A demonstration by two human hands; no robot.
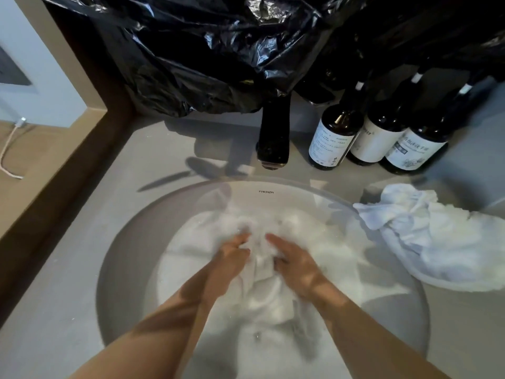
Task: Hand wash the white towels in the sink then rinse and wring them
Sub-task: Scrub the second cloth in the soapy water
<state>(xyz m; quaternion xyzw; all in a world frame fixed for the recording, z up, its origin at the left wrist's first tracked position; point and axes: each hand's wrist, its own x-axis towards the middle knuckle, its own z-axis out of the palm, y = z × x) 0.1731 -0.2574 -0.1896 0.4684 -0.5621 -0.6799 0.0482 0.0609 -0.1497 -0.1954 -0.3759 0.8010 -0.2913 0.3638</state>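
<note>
A white towel (266, 294) lies bunched in the round white sink (273, 198), soaked in sudsy water. My left hand (229, 261) and my right hand (295, 265) sit side by side in the middle of the basin, both closed on a fold of this towel between them. A second white towel (437, 236) lies crumpled on the counter at the right, draped over the sink's rim. The dark faucet (273, 132) stands behind the basin with no water visibly running.
Three dark bottles (374, 132) with white labels stand on the grey counter (68, 269) to the right of the faucet. Black plastic sheeting (218, 50) covers the wall behind. A wooden ledge (54, 173) and a white cable (8, 149) lie at left.
</note>
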